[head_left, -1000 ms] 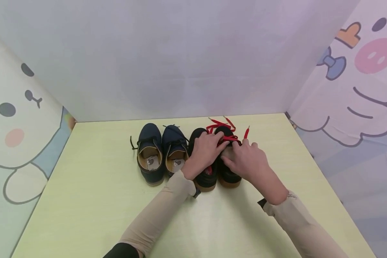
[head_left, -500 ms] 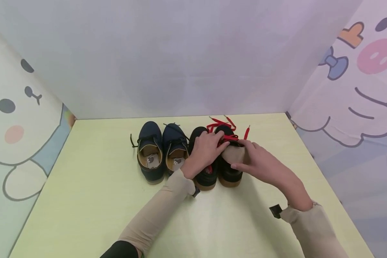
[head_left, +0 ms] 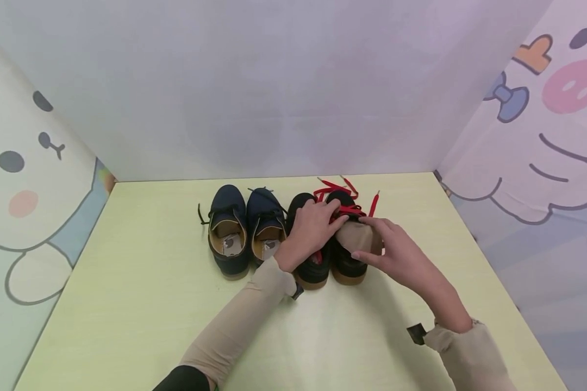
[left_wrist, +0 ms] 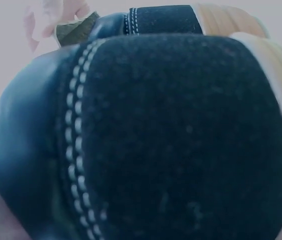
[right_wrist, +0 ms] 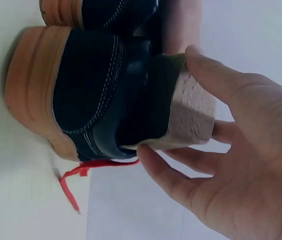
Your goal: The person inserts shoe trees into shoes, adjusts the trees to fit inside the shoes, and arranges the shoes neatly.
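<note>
Two black shoes with red laces stand side by side, heels toward me. Across the left black shoe [head_left: 313, 274] reaches my left hand [head_left: 310, 228], its thumb and fingertips gripping the lace and tongue area of the right black shoe [head_left: 348, 271]. From that shoe's opening sticks a tan-grey insert [head_left: 356, 238] with a rough, cardboard-like surface. My right hand [head_left: 396, 250] pinches it between thumb and fingers, as the right wrist view shows with the insert [right_wrist: 193, 107] partly out of the opening. The left wrist view is mostly filled by a black heel [left_wrist: 181, 125] with white stitching.
Left of the black pair stands a pair of navy shoes [head_left: 228, 206] with dark laces. Loose red laces [head_left: 335, 187] lie past the black toes. The pale yellow table [head_left: 151, 282] meets a plain wall behind, and printed cartoon panels flank it.
My right hand has drawn back from the shoe's laces and turned, now holding the insert at the opening, where more of the insert shows. My left hand has stayed in place.
</note>
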Action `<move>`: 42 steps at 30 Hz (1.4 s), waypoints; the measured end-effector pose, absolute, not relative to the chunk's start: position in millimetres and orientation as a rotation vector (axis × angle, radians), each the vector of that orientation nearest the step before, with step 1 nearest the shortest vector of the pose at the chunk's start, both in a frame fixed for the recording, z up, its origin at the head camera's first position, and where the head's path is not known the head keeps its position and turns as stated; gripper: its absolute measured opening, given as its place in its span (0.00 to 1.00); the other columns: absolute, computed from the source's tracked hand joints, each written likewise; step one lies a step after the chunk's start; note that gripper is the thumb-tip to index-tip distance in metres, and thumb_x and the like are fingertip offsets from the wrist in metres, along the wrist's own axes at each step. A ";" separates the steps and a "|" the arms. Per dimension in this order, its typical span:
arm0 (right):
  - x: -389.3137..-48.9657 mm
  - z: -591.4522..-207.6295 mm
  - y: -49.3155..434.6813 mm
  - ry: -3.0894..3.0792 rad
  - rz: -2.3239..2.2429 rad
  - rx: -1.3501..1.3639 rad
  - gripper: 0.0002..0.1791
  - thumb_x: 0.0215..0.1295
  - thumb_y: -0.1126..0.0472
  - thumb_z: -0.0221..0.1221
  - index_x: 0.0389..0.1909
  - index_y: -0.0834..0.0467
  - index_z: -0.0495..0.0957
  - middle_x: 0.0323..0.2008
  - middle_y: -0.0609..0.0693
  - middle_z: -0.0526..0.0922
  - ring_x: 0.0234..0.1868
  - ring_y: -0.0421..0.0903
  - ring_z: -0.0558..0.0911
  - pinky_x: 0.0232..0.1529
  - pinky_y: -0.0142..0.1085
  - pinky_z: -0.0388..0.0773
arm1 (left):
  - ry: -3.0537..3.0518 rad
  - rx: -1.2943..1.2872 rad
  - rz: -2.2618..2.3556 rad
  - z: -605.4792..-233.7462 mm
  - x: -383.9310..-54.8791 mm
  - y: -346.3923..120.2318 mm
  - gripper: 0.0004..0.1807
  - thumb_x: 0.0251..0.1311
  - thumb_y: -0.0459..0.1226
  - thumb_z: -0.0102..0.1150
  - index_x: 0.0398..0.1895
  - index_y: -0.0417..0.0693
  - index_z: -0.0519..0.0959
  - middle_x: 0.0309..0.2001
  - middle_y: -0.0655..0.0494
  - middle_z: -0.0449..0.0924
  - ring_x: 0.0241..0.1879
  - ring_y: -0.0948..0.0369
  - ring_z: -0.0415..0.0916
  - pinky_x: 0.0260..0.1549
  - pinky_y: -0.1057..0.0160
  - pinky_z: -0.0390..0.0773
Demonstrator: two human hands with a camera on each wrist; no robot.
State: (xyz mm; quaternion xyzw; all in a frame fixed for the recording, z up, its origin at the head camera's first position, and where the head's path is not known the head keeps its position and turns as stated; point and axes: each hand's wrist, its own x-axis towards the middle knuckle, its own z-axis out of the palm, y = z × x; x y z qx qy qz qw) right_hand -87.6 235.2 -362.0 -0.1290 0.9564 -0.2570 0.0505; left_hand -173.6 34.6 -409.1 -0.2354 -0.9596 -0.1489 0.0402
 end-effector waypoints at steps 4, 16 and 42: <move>-86.7 -362.6 229.3 2.939 -0.756 -0.341 0.49 0.65 0.45 0.71 0.81 0.52 0.59 0.68 0.64 0.74 0.53 0.58 0.77 0.45 0.47 0.79 | -2.940 -0.713 -0.450 -408.9 -174.0 34.6 0.22 0.75 0.61 0.50 0.58 0.60 0.77 0.37 0.58 0.87 0.38 0.54 0.73 0.33 0.57 0.79; -88.5 -366.7 216.0 2.965 -0.765 -0.262 0.53 0.66 0.47 0.71 0.84 0.53 0.50 0.67 0.71 0.71 0.64 0.70 0.73 0.58 0.62 0.79 | -2.930 -0.723 -0.444 -410.3 -173.5 34.7 0.22 0.75 0.61 0.51 0.58 0.60 0.77 0.32 0.59 0.84 0.37 0.55 0.72 0.33 0.58 0.80; -98.3 -393.6 204.8 3.140 -0.712 -0.291 0.51 0.61 0.52 0.75 0.81 0.56 0.60 0.57 0.68 0.66 0.53 0.65 0.70 0.43 0.51 0.80 | -2.983 -0.702 -0.439 -406.8 -172.8 36.0 0.21 0.75 0.61 0.50 0.59 0.62 0.77 0.39 0.59 0.87 0.39 0.54 0.72 0.34 0.57 0.79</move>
